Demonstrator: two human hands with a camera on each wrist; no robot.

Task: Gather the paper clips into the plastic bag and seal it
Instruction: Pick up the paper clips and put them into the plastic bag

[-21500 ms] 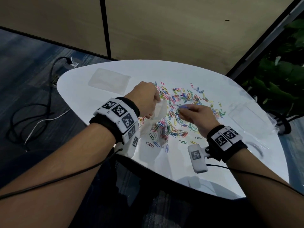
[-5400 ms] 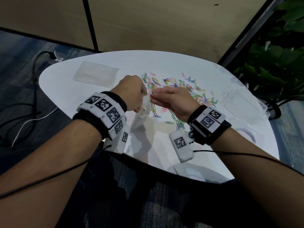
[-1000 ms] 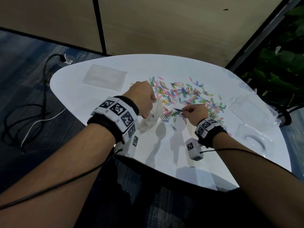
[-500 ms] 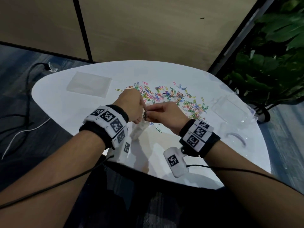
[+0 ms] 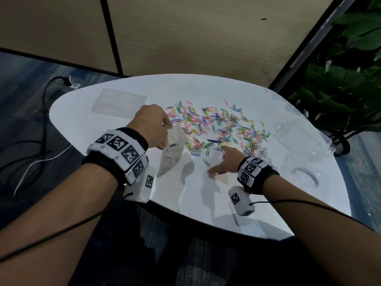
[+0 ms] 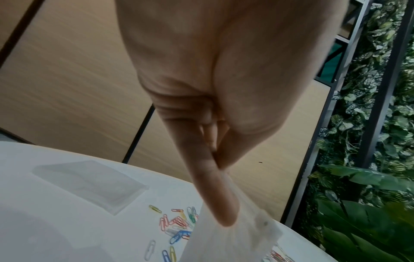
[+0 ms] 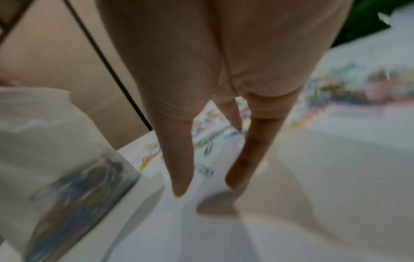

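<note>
The right hand (image 5: 225, 162), fingers spread and empty, hovers low over the tabletop (image 5: 115, 129); the paper clips (image 5: 218, 129) lie scattered just beyond its fingertips, nearer it than the left hand (image 5: 151, 125), which pinches the plastic bag (image 5: 172, 150) by its rim, mouth up, seemingly with some clips inside

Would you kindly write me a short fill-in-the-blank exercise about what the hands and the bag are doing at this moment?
1. The plastic bag is pinched at its top edge by the ____ hand.
2. The right hand reaches toward the paper clips with its fingers ____.
3. Most paper clips lie loose on the white ____.
4. A flat spare bag lies on the table, to the ____ of the clips.

Missing words: left; open; table; left
</note>
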